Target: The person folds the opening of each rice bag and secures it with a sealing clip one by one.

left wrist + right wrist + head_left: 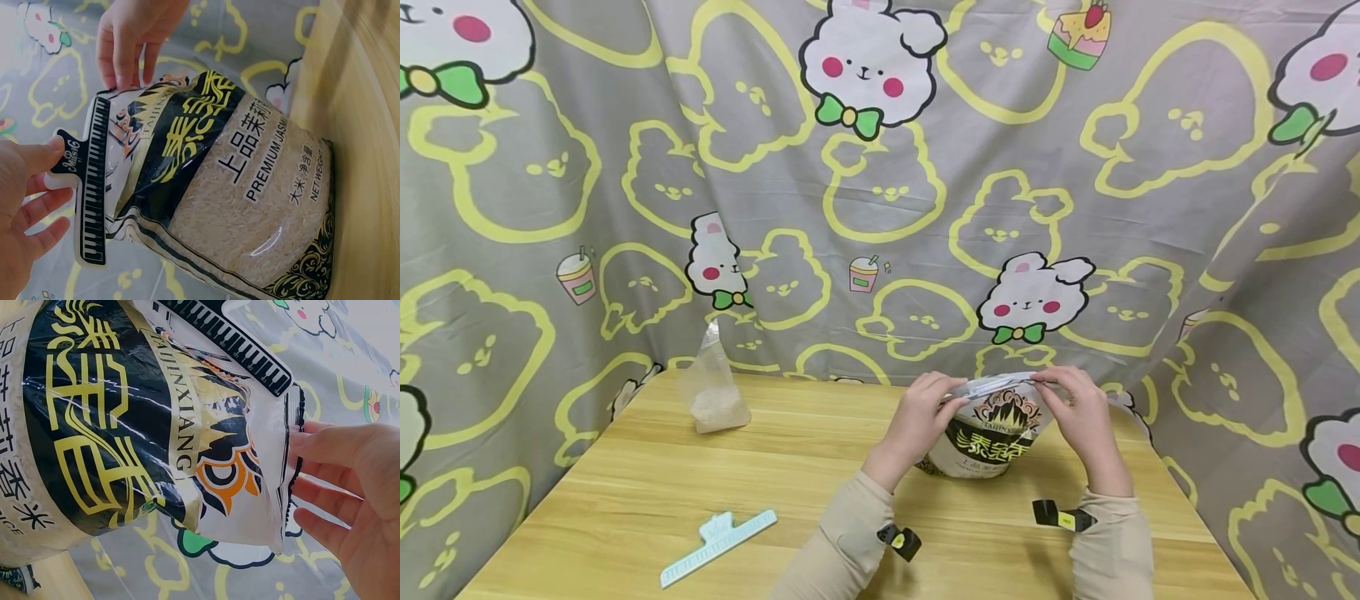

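- Left hand [919, 419]: part-bent, thumb over the tab of the piano-key clip [94, 181] and a finger beneath, pinching it; my other fingers sit apart, off the bag.
- Right hand [1084, 419]: thumb and fingertips nipping the top edge of the rice bag [250, 187] near its right corner, lower fingers loosely bent.
- Rice bag looks: glossy plastic, full and rounded below, flattened toward the mouth. White top with orange-and-black crown-like emblem, TAIJINXIANG under it, broad black band with big yellow characters, then black characters and PREMIUM JASM..., rest curves out of sight. Clear front, pale grains visible. Black-and-gold scrollwork at the lower corner.
- Clip looks: long narrow black-and-white bar printed as a keyboard, black tab with pale lettering and white edging.
- Clip vs. bag: bar lies along the bag's mouth, stopping short of the right corner; whether it bites down fully, can't tell.
- Bag vs. me: stands on the wooden table [820, 500], front toward me, mouth up between my two hands; body hangs below my fingers, base on the tabletop.
- Clip vs. me: tab in my left fingers, far end just beside my right fingertips.
- Off to my left, well apart: light-blue clip [718, 546] lying flat; beyond it a small clear bag [715, 404] with pale contents at the bottom, standing near the patterned curtain [887, 208].
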Action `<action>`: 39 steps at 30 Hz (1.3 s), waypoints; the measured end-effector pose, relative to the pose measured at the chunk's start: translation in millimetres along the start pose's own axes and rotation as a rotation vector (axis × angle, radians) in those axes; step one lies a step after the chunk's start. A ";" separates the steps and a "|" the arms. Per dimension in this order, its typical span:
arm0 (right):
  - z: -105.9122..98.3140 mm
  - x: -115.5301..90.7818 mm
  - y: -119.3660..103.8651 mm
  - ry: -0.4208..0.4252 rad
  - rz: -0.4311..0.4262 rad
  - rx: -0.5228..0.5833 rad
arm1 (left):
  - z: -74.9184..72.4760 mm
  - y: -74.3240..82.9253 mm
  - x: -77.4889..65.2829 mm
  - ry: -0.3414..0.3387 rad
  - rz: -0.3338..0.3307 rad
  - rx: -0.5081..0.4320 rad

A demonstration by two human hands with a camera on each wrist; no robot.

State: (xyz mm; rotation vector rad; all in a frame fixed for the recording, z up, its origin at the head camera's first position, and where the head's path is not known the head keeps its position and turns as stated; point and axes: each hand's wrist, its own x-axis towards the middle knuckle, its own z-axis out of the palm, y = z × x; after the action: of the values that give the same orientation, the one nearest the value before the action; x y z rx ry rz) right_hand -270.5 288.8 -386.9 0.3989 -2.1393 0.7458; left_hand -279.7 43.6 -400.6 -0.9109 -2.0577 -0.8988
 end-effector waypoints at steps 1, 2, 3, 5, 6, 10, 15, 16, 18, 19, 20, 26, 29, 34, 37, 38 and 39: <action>-0.1 -0.1 0.0 -0.001 0.002 -0.002 | 0.2 0.7 0.5 0.001 0.000 -0.001; -0.3 -0.3 -0.2 -0.001 0.003 -0.003 | 0.3 1.4 1.0 0.001 -0.001 -0.002; -0.5 -0.4 -0.4 -0.002 0.003 -0.004 | 0.6 2.2 1.6 0.001 0.002 0.000; -0.8 -0.8 -0.9 -0.003 0.005 -0.005 | 1.1 3.6 2.8 0.003 0.006 0.003; -0.8 -0.8 -1.0 -0.003 0.005 -0.004 | 1.4 4.2 3.3 0.002 0.008 0.004; -0.2 -0.2 -1.3 0.000 0.006 -0.002 | 2.8 5.8 5.1 0.000 0.016 0.006; 0.1 0.1 -2.2 0.003 0.004 -0.009 | 4.8 6.1 6.0 -0.002 0.017 -0.002; 0.2 0.1 -2.2 0.003 0.004 -0.011 | 5.2 6.0 6.1 -0.002 0.017 -0.001; 0.2 0.2 -2.2 0.002 0.003 -0.011 | 5.8 6.2 6.6 0.002 0.020 -0.004; 0.3 0.3 -2.0 0.002 0.003 -0.012 | 6.1 6.3 6.9 0.004 0.022 -0.005; 0.3 0.4 -1.9 0.002 0.002 -0.012 | 6.2 6.6 7.1 0.007 0.026 -0.004; -0.1 0.3 -1.8 0.003 0.003 -0.009 | 6.2 9.6 9.0 0.005 0.025 -0.005; -0.3 0.4 -2.1 0.002 0.004 -0.009 | 6.8 10.3 9.7 -0.007 0.009 -0.006; -0.5 0.0 -2.3 -0.001 0.009 -0.011 | 8.5 10.5 9.9 -0.016 -0.008 -0.006; -0.5 -0.4 -2.4 -0.005 0.015 -0.010 | 9.0 10.3 9.5 -0.015 -0.011 -0.006; -0.6 -0.4 -2.4 -0.005 0.018 -0.008 | 9.3 10.0 9.3 -0.014 -0.010 -0.006; -0.6 -0.3 -2.4 -0.006 0.021 -0.007 | 9.5 9.7 9.2 -0.012 -0.009 -0.007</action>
State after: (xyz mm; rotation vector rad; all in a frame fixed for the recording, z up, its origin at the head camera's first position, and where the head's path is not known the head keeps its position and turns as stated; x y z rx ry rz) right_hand -268.7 287.3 -386.0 0.3760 -2.1538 0.7497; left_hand -279.5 59.1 -395.1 -0.9136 -2.0720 -0.9073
